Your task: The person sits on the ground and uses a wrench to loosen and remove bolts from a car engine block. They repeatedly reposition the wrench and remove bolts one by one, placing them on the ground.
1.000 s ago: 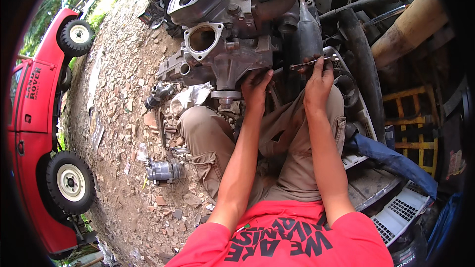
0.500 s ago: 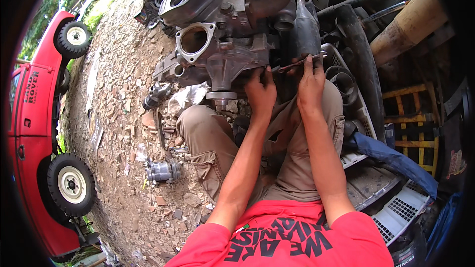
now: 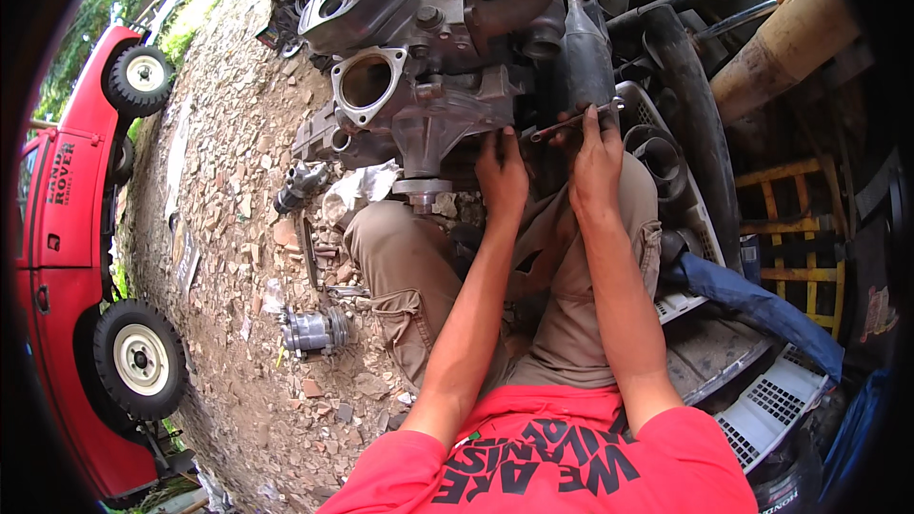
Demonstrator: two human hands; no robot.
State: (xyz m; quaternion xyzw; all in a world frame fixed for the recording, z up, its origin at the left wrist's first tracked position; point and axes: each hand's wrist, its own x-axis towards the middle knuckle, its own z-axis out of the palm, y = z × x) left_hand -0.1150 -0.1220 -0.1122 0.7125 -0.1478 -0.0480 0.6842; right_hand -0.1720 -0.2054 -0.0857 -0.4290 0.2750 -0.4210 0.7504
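Observation:
My left hand [image 3: 505, 175] reaches up to the lower right underside of a dark metal engine [image 3: 428, 124], its fingers bent and partly hidden there, so what they grip is unclear. My right hand [image 3: 596, 171] pinches a slim metal tool [image 3: 546, 133], apparently a wrench, held nearly level just below a grey cylinder [image 3: 588, 62] beside the engine. A pale ring-shaped flange [image 3: 423, 187] juts from the engine's bottom, left of my left hand. My bent legs [image 3: 400, 276] lie beneath both forearms.
Gravel ground [image 3: 228, 209] holds a silver cylindrical part [image 3: 314, 331], a small dark fitting [image 3: 300, 188] and white plastic [image 3: 360, 188]. A red off-road vehicle [image 3: 71, 209] stands at left. At right are pipes [image 3: 690, 114], a thick tan pole [image 3: 776, 52], a yellow rack [image 3: 795, 278] and blue cloth [image 3: 752, 305].
Over the last second, my right hand and its tool have shifted left and slightly down. My left hand has moved slightly right. The engine appears a little higher and further left in view.

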